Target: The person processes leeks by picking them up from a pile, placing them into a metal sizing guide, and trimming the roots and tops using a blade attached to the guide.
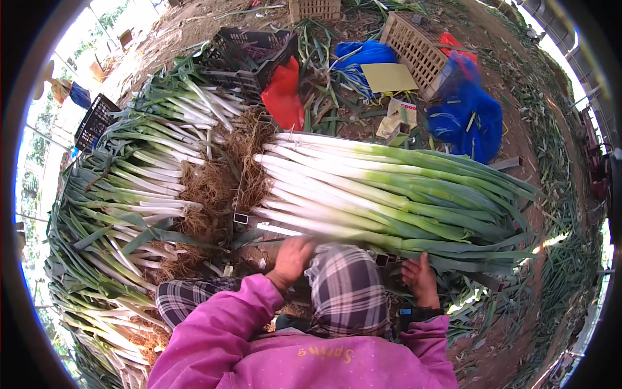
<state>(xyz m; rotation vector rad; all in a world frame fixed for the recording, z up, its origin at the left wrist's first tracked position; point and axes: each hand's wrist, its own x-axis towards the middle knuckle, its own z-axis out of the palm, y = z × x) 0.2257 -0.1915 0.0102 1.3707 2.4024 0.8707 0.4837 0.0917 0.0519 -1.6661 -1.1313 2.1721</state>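
A broad pile of leeks [335, 189] lies across a low metal frame [240, 219] before me, roots to the left and green leaves to the right. My left hand [294, 255] is at the pile's near edge, its fingertips blurred beside a bright white strip [279, 229]. Whether it grips anything I cannot tell. To the right, my right hand [420, 277] has its fingers apart and palm turned up, with the thumb close to the leaves of the nearest leek [413, 244]. It holds nothing that I can see.
More leeks [141, 194] with roots are heaped at my left. Beyond the frame are a black crate [257, 53], a red bag [286, 97], a tan crate [413, 53], blue net bags [469, 116] and a cardboard piece [388, 78]. Leaf scraps [559, 282] litter the right side.
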